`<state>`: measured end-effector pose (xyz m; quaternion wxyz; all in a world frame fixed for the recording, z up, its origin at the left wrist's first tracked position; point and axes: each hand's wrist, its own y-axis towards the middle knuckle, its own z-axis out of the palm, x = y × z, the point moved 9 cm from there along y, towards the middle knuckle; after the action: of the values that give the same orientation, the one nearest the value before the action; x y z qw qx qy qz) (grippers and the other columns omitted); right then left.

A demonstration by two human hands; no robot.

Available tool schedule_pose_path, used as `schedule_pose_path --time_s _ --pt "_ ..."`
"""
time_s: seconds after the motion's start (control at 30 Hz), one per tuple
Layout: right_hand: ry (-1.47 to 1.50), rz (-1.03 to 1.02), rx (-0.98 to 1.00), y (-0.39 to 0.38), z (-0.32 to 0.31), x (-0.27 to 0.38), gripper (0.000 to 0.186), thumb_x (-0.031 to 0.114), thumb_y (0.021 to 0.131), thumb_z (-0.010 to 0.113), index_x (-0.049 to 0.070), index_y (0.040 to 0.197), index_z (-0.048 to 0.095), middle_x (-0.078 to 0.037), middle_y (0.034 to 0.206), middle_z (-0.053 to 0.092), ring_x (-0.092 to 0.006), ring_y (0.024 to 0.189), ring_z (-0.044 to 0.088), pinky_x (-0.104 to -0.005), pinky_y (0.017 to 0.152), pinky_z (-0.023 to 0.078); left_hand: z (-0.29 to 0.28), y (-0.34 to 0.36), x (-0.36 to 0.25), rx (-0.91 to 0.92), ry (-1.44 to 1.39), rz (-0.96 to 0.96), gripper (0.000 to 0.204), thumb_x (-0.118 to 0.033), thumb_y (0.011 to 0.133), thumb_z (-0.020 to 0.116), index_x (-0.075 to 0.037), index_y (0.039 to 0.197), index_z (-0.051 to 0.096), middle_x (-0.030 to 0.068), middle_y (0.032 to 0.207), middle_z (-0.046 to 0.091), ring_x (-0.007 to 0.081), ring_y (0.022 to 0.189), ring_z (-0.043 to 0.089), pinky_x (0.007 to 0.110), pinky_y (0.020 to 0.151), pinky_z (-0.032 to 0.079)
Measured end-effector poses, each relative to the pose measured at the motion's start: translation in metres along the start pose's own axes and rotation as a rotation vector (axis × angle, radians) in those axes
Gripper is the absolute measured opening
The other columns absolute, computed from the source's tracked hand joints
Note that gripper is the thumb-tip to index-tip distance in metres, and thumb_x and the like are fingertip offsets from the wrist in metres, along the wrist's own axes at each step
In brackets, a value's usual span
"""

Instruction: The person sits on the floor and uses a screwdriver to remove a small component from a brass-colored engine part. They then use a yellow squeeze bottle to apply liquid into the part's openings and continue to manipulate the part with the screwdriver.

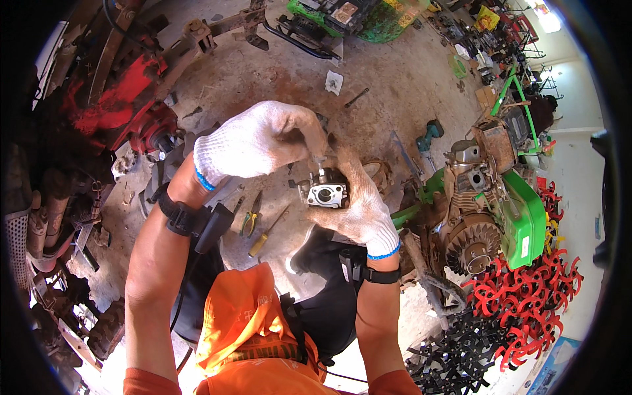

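Observation:
In white knitted gloves, both hands are raised over the floor. My right hand (352, 214) grips a small metal carburetor (329, 194), its pale flange with a round bore facing up and its body partly hidden by my thumb and fingers. Just above it, my left hand (257, 138) has its fingers curled and closed by the carburetor's upper fittings; what they pinch is too small to name. On the floor below lie pliers (251, 220) and a screwdriver with a yellow handle (259, 245).
At my right stand a greasy engine (471, 243) with a green tank (523, 224) and piles of red curved blades (533, 303) and black ones (441, 355). A teal power drill (429, 135) lies beyond. Red machinery (108, 102) fills the left; a green machine (355, 16) is at the back.

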<state>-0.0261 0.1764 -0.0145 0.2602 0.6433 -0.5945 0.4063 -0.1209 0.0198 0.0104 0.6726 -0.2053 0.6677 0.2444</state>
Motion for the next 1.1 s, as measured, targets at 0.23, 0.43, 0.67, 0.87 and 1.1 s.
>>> schedule_pose_path --time_s 0.23,0.43,0.67,0.87,1.1 --pt "0.214 0.055 0.039 0.004 0.004 0.0 0.113 0.009 0.072 0.099 0.004 0.169 0.042 -0.014 0.151 0.065 -0.0236 0.134 0.065 -0.0411 0.114 0.055 0.01 0.001 0.0 0.039 0.039 -0.049 0.019 0.011 0.096 0.072 0.003 0.113 0.077 0.0067 0.112 0.077 0.0154 0.109 0.07 0.032 0.1 0.056" --pt "0.358 -0.035 0.088 0.009 0.007 0.01 0.123 0.008 0.073 0.099 0.002 0.174 0.029 -0.019 0.164 0.053 -0.0271 0.151 0.053 -0.0413 0.127 0.045 0.017 0.002 0.007 0.051 0.005 -0.134 0.021 0.01 0.098 0.072 0.003 0.117 0.078 0.0076 0.116 0.078 0.0159 0.112 0.071 0.033 0.103 0.056" --pt "0.598 0.147 0.172 0.0 0.016 0.003 0.12 0.005 0.077 0.098 0.004 0.175 0.029 -0.014 0.164 0.053 -0.0259 0.146 0.056 -0.0397 0.123 0.048 0.022 0.003 0.007 0.067 -0.049 -0.079 0.023 0.011 0.099 0.071 0.003 0.119 0.078 0.0082 0.118 0.078 0.0157 0.113 0.071 0.034 0.104 0.057" --pt "0.223 -0.033 0.061 0.006 0.005 0.017 0.118 0.006 0.073 0.097 0.005 0.172 0.032 -0.016 0.163 0.056 -0.0302 0.143 0.062 -0.0418 0.121 0.051 0.019 0.001 0.005 0.059 0.027 -0.088 0.024 0.009 0.099 0.074 0.003 0.121 0.079 0.0077 0.117 0.079 0.0154 0.11 0.072 0.033 0.101 0.058" --pt "0.039 -0.074 0.032 0.008 0.001 0.02 0.122 0.015 0.071 0.097 0.006 0.173 0.03 -0.026 0.161 0.056 -0.0387 0.15 0.058 -0.0448 0.124 0.049 0.023 0.002 0.002 0.061 0.136 -0.037 0.016 0.007 0.098 0.078 0.001 0.113 0.078 0.0066 0.11 0.078 0.0143 0.106 0.072 0.031 0.097 0.058"
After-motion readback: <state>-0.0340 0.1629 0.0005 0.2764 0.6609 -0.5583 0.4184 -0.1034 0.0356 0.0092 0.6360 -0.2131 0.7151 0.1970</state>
